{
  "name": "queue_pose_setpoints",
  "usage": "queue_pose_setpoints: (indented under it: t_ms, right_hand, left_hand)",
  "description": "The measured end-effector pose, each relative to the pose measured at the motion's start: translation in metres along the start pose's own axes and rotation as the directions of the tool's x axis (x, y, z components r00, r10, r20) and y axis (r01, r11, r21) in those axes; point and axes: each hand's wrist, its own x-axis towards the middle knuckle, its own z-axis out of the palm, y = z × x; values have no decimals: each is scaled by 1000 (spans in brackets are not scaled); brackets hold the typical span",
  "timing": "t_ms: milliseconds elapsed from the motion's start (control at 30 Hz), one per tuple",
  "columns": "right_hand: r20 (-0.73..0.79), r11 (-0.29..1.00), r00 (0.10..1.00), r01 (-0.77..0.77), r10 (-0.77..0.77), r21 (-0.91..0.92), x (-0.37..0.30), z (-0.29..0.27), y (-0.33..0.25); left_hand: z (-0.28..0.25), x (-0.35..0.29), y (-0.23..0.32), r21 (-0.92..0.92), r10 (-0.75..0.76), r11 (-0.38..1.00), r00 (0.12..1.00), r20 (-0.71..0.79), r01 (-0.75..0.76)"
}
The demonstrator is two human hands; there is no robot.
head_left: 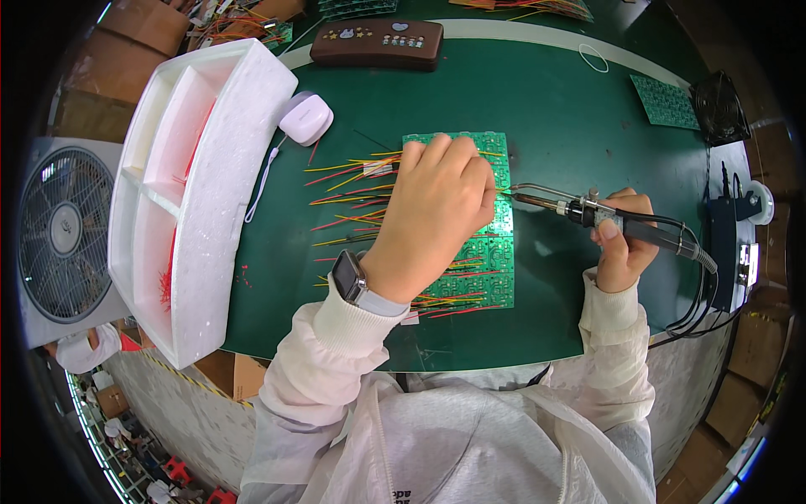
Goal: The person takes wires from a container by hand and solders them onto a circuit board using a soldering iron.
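A panel of green circuit boards [501, 286] lies on the green work table, with several red and yellow wires [348, 199] sticking out past its left side. Above the panel's upper half is my left hand [443, 189], closed, its thumb and fingers pinched on a thin wire that shows at their right side. My right hand [624, 238] grips a soldering iron [579, 211] with a thin bent metal tube along its top. The iron's tip points left and reaches the panel's right edge, close to my left fingertips. My left hand hides part of the panel.
A white foam tray [214, 202] with red wires in its compartments stands left, beside a fan [65, 223]. A lilac case [306, 118] and a brown box [378, 44] lie farther back. At right are another circuit board [663, 102], a small black fan [720, 109] and cables.
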Motion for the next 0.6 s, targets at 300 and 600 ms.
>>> queue_pose_setpoints:
  t_ms: [300, 600]
  right_hand:
    - [-298, 992, 954, 42, -4, 122, -25, -8, -11]
    - [-309, 984, 934, -174, 179, 45, -66, 1, -25]
  left_hand:
    - [-6, -16, 18, -34, -12, 999, 997, -78, 9]
    - [0, -27, 28, -279, -136, 950, 990, 25, 138]
